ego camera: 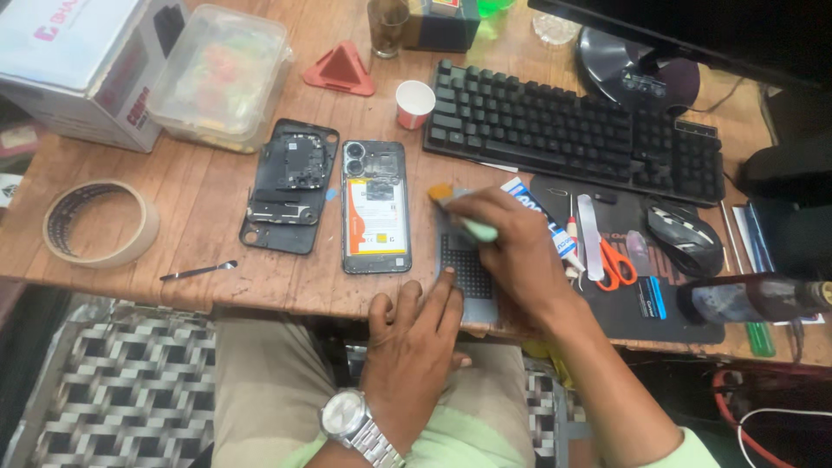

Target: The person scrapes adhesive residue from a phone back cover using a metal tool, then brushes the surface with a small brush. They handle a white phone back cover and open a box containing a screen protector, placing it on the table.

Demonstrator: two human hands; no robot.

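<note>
The right hand [511, 247] is closed around a small brush [459, 212] with a pale green handle; its orange bristle tip points toward ten o'clock and sits just above the upper edge of a grey gridded mat [469, 276]. The fingers are curled tight on the handle, and the knuckles cover most of it.

The left hand [414, 342], with a silver wristwatch on its wrist, lies spread and flat at the near edge of the wooden worktop [199, 208]. Its fingers are loosely fanned and it holds nothing; the longest fingertip touches the lower left part of the mat.

At nine o'clock from the brush, just beside the mat, lies an opened phone [375, 208] with its battery and camera modules exposed. Its removed back cover [289, 186] lies beside it, further toward nine o'clock. A thin metal pry tool [198, 271] rests near the worktop's near edge, and a roll of tape [100, 223] sits beyond it to the left. At three o'clock from the right hand are orange-handled scissors [617, 264] and a mouse [685, 238], with a black keyboard [572, 130] at one o'clock.
</note>
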